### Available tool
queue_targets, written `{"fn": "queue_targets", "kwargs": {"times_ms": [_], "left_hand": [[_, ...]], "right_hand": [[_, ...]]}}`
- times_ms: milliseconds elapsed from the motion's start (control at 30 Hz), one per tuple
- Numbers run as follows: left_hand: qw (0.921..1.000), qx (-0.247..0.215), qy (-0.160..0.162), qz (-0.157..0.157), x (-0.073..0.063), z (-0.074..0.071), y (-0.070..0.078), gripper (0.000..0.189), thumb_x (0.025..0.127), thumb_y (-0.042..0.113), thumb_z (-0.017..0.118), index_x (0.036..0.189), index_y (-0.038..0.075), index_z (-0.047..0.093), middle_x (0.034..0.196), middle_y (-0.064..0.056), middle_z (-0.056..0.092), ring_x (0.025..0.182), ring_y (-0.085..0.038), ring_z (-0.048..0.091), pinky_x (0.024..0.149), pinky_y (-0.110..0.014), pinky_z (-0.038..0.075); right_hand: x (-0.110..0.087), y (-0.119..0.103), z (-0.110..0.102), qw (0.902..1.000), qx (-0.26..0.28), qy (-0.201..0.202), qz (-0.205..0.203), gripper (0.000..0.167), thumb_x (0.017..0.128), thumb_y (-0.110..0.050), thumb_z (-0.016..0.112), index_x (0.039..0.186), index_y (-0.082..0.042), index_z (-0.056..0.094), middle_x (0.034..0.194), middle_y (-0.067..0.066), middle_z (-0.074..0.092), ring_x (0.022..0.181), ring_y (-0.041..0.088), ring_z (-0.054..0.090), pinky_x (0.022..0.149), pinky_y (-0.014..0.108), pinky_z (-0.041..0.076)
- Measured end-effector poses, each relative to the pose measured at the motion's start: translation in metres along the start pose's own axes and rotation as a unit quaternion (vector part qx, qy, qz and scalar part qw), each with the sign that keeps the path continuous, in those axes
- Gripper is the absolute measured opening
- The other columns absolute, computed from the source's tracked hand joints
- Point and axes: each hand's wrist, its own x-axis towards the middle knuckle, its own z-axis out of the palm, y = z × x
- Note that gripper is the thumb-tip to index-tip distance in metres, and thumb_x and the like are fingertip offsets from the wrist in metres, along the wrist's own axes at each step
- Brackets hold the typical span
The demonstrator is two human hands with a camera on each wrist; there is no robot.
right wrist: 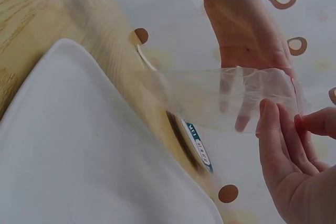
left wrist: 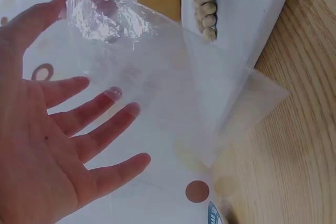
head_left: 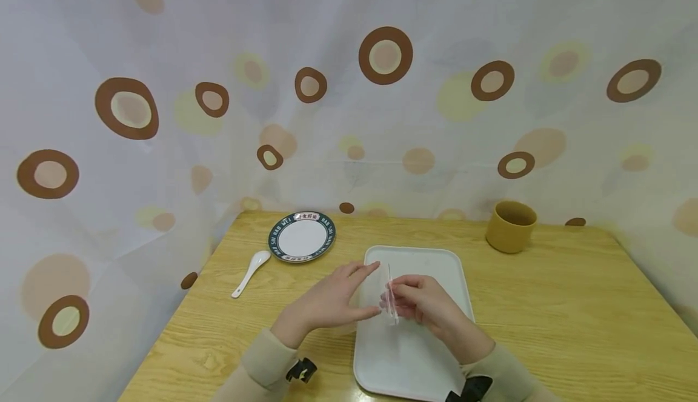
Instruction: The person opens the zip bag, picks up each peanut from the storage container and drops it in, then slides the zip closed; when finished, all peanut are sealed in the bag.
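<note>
My right hand (head_left: 431, 308) pinches the edge of a clear plastic zip bag (head_left: 391, 311) between thumb and fingers, over the white tray (head_left: 376, 359). A pinkish strip runs along the pinched edge, and the bag hangs out flat towards the left. My left hand (head_left: 332, 302) is beside it with fingers straight and spread, the palm facing the bag. In the left wrist view its thumb (left wrist: 39, 22) reaches right to the bag's top edge. Several small beige, knobbly pieces (left wrist: 206, 9) lie in a row on the tray there; in the head view they are hidden.
A round plate (head_left: 302, 239) with a dark patterned rim lies at the back left of the wooden table (head_left: 556, 305). Nearer, on its left, is a white spoon (head_left: 251, 273). A mustard-yellow cup (head_left: 507, 235) stands at the back right. A patterned cloth (head_left: 338, 26) hangs behind.
</note>
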Motion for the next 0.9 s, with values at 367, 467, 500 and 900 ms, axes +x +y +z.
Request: {"fn": "queue_targets", "kwargs": {"times_ms": [367,467,500,900], "left_hand": [[0.9904,-0.108,0.057,-0.065,0.008,0.0,0.013,0.037,0.097,0.053,0.054,0.107,0.017,0.053,0.117,-0.008,0.064,0.101,-0.021,0.062,0.08,-0.032,0.051],[0.9885,-0.126,0.063,-0.054,0.011,0.002,0.014,0.033,0.095,0.051,0.058,0.088,0.019,0.051,0.118,-0.01,0.064,0.107,-0.023,0.06,0.085,-0.035,0.05],[0.9881,-0.13,0.065,-0.049,0.012,0.003,0.015,0.034,0.095,0.051,0.059,0.084,0.02,0.05,0.117,-0.01,0.064,0.108,-0.022,0.059,0.086,-0.034,0.048],[0.9828,-0.16,0.071,-0.059,0.013,0.006,0.018,0.018,0.088,0.029,0.067,0.077,0.019,0.058,0.14,-0.015,0.058,0.133,-0.033,0.051,0.109,-0.051,0.041]], "right_hand": [[0.0,-0.003,0.007,0.9995,0.022,-0.018,-0.012,0.014,0.098,-0.011,0.059,0.102,-0.001,0.067,0.088,0.001,0.074,0.083,0.013,0.073,0.076,0.027,0.059],[0.0,-0.003,0.009,0.9994,0.025,-0.018,-0.017,0.01,0.097,-0.009,0.058,0.096,-0.004,0.067,0.086,0.0,0.072,0.081,0.011,0.072,0.075,0.026,0.059],[0.0,-0.002,0.01,0.9992,0.027,-0.021,-0.019,0.01,0.097,-0.008,0.058,0.095,-0.004,0.067,0.086,-0.001,0.071,0.081,0.011,0.072,0.075,0.026,0.059],[0.002,0.0,0.01,0.9992,0.027,-0.024,-0.016,0.012,0.097,-0.008,0.059,0.091,-0.006,0.069,0.084,-0.001,0.072,0.08,0.01,0.071,0.078,0.03,0.059]]}}
